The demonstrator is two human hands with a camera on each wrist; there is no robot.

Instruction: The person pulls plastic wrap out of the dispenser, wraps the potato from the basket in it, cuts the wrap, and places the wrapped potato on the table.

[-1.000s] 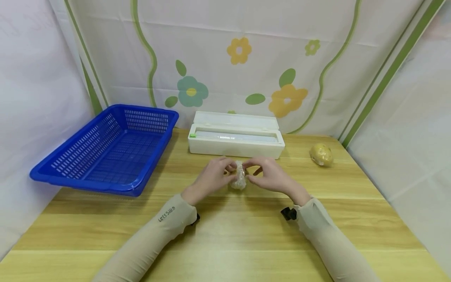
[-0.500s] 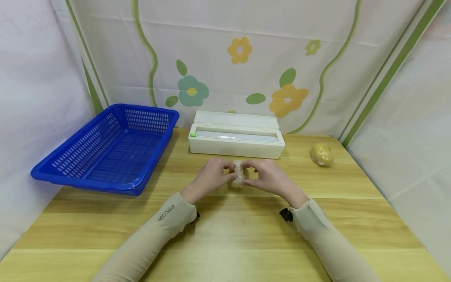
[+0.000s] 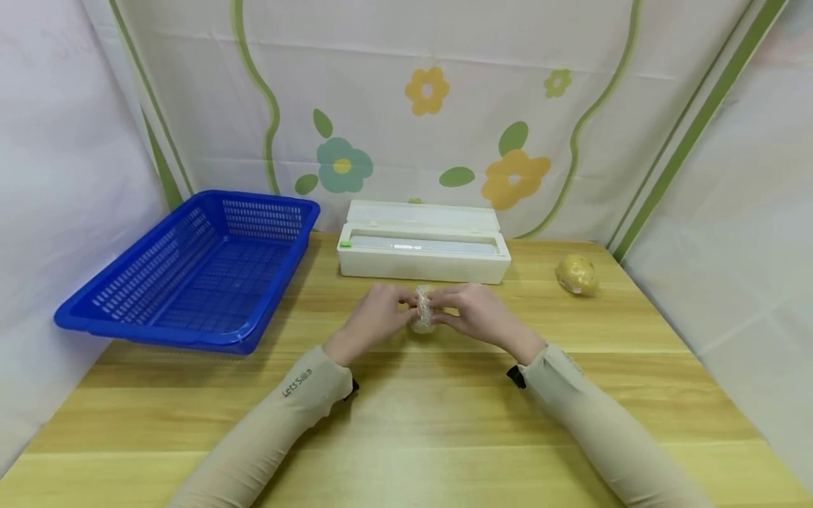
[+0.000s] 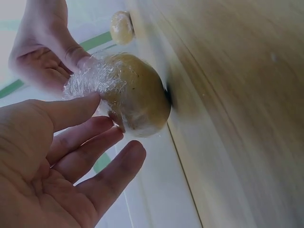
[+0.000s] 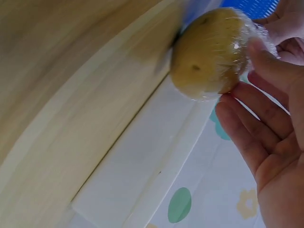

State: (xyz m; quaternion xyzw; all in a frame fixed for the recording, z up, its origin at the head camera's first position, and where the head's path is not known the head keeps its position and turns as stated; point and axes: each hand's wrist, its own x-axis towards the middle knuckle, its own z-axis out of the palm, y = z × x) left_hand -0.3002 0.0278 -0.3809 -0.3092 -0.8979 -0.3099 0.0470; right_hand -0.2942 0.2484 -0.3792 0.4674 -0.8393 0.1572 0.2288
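A potato (image 4: 142, 97) stands on the table, with clear cling film (image 4: 97, 78) wrapped about it and bunched up on top. My left hand (image 3: 375, 317) pinches the bunched film from the left, its thumb on the near side and fingers on the far side. From the right, my right hand (image 3: 485, 317) pinches the same film. In the right wrist view, the thumb presses into the crinkled film above the potato (image 5: 202, 59), and the lower fingers lie near its side. Seen from the head, the hands and film hide most of the potato.
Just behind the hands is a white cling film dispenser box (image 3: 422, 267), its lid raised. A blue plastic basket (image 3: 267, 310) stands on the left. Another film-wrapped potato (image 3: 576, 274) lies at the right rear of the wooden table (image 3: 438, 430), before a flowered cloth.
Both hands have drawn closer together over the potato. The right fingers, apart from the film a second ago, now pinch it. The bunched film looks more compact. Box and basket stay in place.
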